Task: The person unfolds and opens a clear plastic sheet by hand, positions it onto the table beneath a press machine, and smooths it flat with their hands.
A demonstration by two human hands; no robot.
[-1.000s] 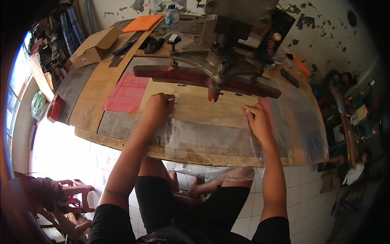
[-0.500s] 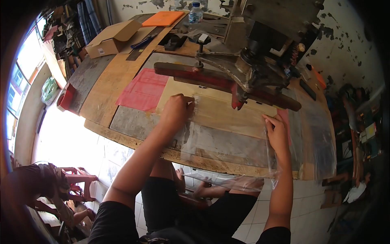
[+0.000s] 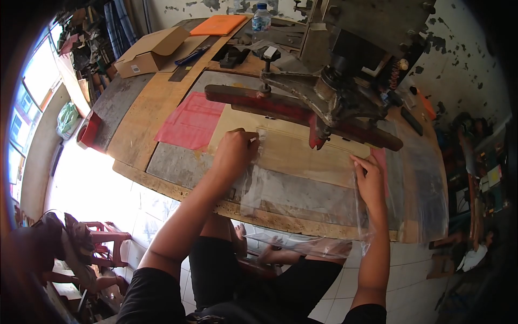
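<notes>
A clear plastic sheet (image 3: 302, 208) stretches over the near part of the work surface and hangs past its front edge toward my lap. My left hand (image 3: 236, 151) is closed, pinching the sheet's far left corner. At the right side, my right hand (image 3: 369, 177) pinches the sheet's other edge between thumb and fingers. Beneath the plastic lies a pale yellow flat board (image 3: 229, 121), partly under the red-edged metal bar (image 3: 291, 112) of a press. Red sheet material (image 3: 186, 120) shows to the left of the board, and a strip of it appears behind my right hand.
The press head (image 3: 372, 32) stands over the table's back right. An open cardboard box (image 3: 148, 51), an orange folder (image 3: 218, 24) and a water bottle (image 3: 261, 19) sit at the back. More clear plastic (image 3: 429, 200) lies at the right edge. A person (image 3: 70, 248) sits at lower left.
Both hands and the plastic sheet stay almost in place. The view has shifted very slightly, and the person at lower left has moved a little.
</notes>
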